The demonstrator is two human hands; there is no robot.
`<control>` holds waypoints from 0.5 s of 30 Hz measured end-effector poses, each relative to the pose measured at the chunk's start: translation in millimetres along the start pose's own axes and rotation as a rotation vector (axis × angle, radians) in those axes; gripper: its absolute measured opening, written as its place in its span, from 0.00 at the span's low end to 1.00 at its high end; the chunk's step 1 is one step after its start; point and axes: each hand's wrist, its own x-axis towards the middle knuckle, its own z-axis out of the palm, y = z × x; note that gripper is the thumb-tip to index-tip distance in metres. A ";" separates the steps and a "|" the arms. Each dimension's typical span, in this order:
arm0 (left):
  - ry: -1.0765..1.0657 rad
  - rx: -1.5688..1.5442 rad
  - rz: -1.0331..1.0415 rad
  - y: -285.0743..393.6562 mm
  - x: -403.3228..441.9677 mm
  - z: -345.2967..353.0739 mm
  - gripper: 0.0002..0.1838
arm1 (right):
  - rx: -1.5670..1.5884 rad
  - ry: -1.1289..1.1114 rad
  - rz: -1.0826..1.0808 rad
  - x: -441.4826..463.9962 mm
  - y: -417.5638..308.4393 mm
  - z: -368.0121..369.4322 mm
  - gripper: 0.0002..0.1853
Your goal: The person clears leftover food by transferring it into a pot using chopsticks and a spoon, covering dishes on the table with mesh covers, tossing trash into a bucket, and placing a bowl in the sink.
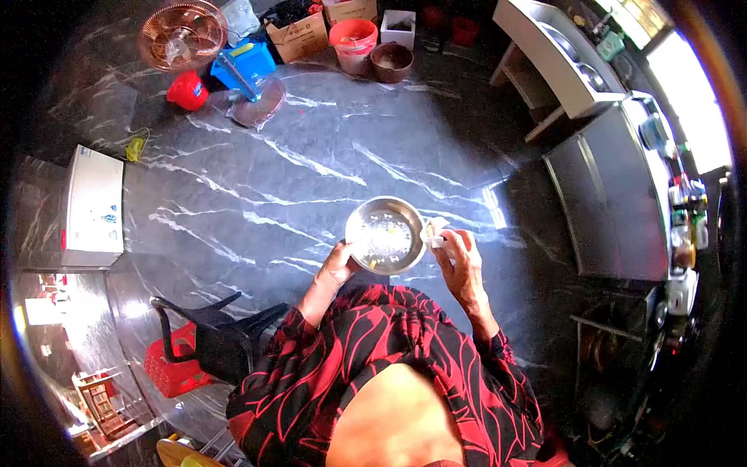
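Note:
My left hand [338,266] grips the lower left rim of a round stainless steel bowl [359,243], held out in front of my body above the floor. Inside the bowl are bright reflections and a few small yellowish specks that I cannot make out. Beside the bowl's right rim, my right hand [461,261] pinches a crumpled white cloth or paper [434,230]. Its fingers are closed on this white piece, which is at the rim; whether it presses on the metal is unclear.
Dark marbled floor [311,156] surrounds me. A standing fan [250,93], blue crate [245,66], red buckets [354,40] and a cardboard box [299,39] stand ahead. At right are a sink counter [545,47] and cabinet [615,194]. A black chair [222,350] is close on the left.

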 end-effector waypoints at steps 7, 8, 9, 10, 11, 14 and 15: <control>-0.122 0.273 -0.013 90.0 109.9 21.1 0.25 | -0.010 0.096 0.211 99.5 39.2 6.2 0.12; -0.136 0.301 0.012 104.0 129.9 30.1 0.25 | -0.025 0.093 0.199 118.6 49.9 4.8 0.12; -0.153 0.338 0.033 118.6 149.7 39.8 0.25 | -0.039 0.099 0.190 136.7 61.0 4.7 0.12; -0.147 0.362 0.059 135.5 169.9 53.1 0.26 | -0.029 0.073 0.234 159.7 65.9 3.3 0.12; -0.166 0.403 0.017 149.8 176.3 56.6 0.26 | -0.017 0.126 0.260 158.3 59.6 8.0 0.12; -0.101 0.316 0.044 173.9 238.3 91.8 0.23 | -0.006 0.135 0.252 218.5 98.2 5.1 0.13; -0.096 0.311 0.048 184.1 263.0 98.3 0.23 | 0.019 0.115 0.259 245.1 114.3 11.3 0.13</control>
